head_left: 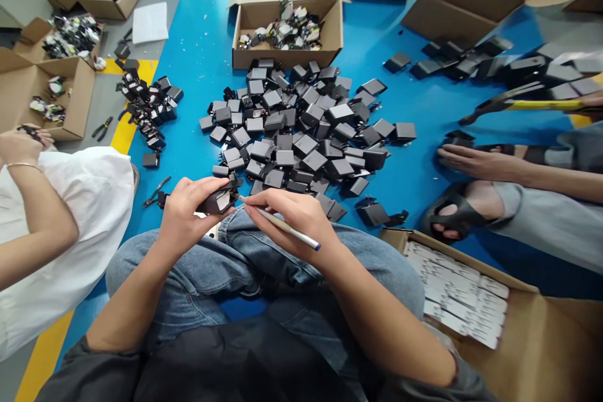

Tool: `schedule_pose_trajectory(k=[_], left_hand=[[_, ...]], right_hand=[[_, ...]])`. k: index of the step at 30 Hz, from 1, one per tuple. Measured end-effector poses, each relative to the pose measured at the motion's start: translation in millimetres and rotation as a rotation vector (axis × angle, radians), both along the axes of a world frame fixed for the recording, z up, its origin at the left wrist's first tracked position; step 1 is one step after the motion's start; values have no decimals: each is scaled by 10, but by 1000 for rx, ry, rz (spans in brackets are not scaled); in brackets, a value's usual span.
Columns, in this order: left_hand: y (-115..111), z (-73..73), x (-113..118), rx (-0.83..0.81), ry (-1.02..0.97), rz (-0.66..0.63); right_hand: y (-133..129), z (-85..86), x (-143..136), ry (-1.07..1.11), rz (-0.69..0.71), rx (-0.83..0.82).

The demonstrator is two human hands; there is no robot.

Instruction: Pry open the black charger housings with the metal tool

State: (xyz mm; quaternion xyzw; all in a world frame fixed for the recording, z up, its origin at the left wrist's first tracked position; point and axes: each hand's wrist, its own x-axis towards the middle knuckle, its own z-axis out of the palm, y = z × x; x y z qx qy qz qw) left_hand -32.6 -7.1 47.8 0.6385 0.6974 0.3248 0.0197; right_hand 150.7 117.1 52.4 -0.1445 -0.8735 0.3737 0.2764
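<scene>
My left hand (183, 210) is closed round a black plug-in power adapter (217, 202) whose casing looks open, with a pale part showing inside. In my right hand (299, 217) is a slim, pen-like white tool (294, 233) with a blue end. Its tip reaches the adapter's open side; the exact contact is too small to make out. Both hands are above my lap, in front of a large heap of dark adapters (282, 158) on the blue floor.
Beyond the heap stands a cardboard box (287, 60) of loose inner parts. Pliers (156, 192) lie left of my knee. At right, a box (518, 301) holds white pieces; another person's hand (485, 160) touches a dark adapter. A second person (66, 220) sits at left.
</scene>
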Motion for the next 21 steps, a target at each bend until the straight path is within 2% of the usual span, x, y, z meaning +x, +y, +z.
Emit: schedule_pose_trajectory(k=[5,14,21], left_hand=[[-6,-25,-1,-17,57,2],[2,-34,-59,-35,38,31],[1,-30,-77,-70,43,52]], right_hand=[[-1,-32,-27,2,-12,-31],[-13,-168,-79,10,9,31],[-17,-238,-112,56,27,-47]])
